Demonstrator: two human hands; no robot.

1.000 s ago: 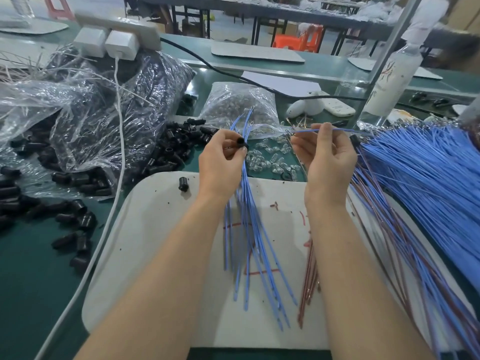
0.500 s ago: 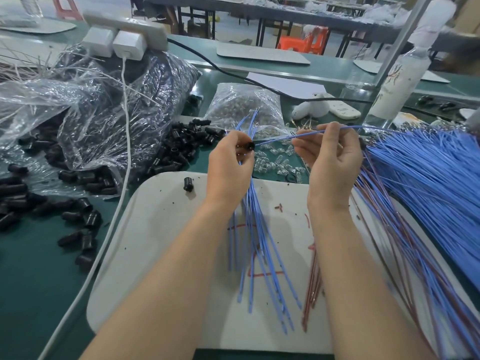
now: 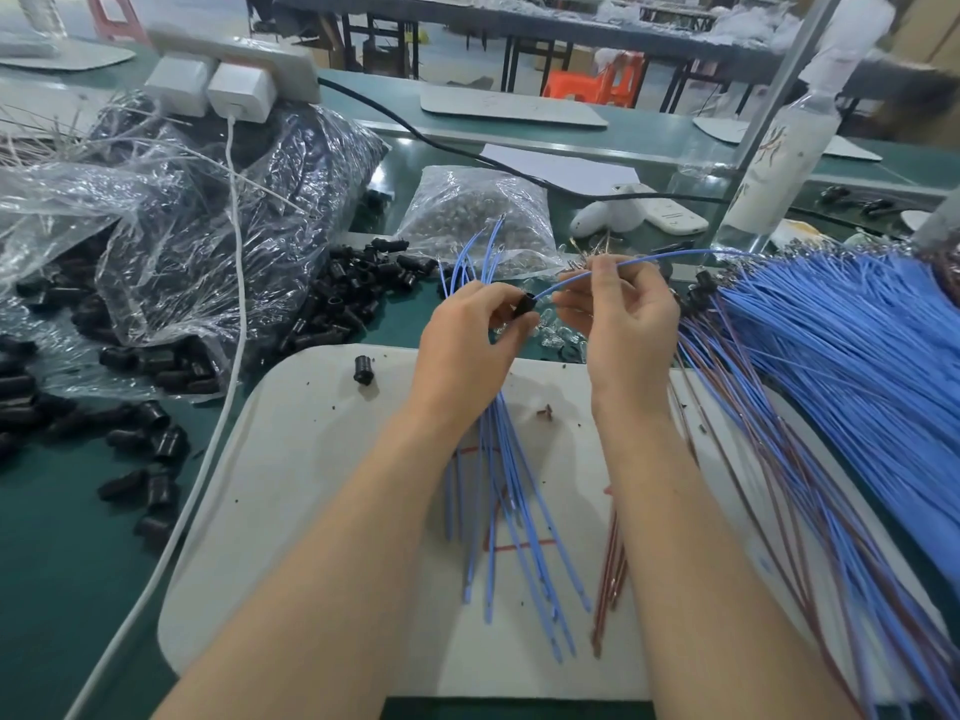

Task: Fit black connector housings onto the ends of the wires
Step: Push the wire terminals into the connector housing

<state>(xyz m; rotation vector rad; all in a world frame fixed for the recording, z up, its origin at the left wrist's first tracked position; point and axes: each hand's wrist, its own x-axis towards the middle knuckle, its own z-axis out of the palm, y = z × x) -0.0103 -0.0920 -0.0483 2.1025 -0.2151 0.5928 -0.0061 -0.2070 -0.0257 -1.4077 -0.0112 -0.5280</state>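
Note:
My left hand (image 3: 475, 345) pinches a black connector housing (image 3: 524, 306) at its fingertips and also grips a bundle of blue wires (image 3: 509, 491) that hangs down over the white board (image 3: 311, 485). My right hand (image 3: 621, 314) pinches a single blue wire (image 3: 649, 258) whose end meets the housing. That wire arcs back to the right, to the big pile of blue wires (image 3: 852, 345). Loose black housings (image 3: 343, 304) lie in a heap to the left, and one housing (image 3: 363, 370) sits alone on the board.
Crumpled plastic bags (image 3: 208, 226) holding black housings cover the left of the green table. A bag of small clear parts (image 3: 478, 220) lies behind my hands. A white cable (image 3: 228, 356) runs down from a power strip (image 3: 228, 59). Red-brown wires (image 3: 610, 579) lie on the board's right side.
My right hand has brought the end of the single blue wire leftward until it reaches the housing in my left hand. Both hands sit closer together.

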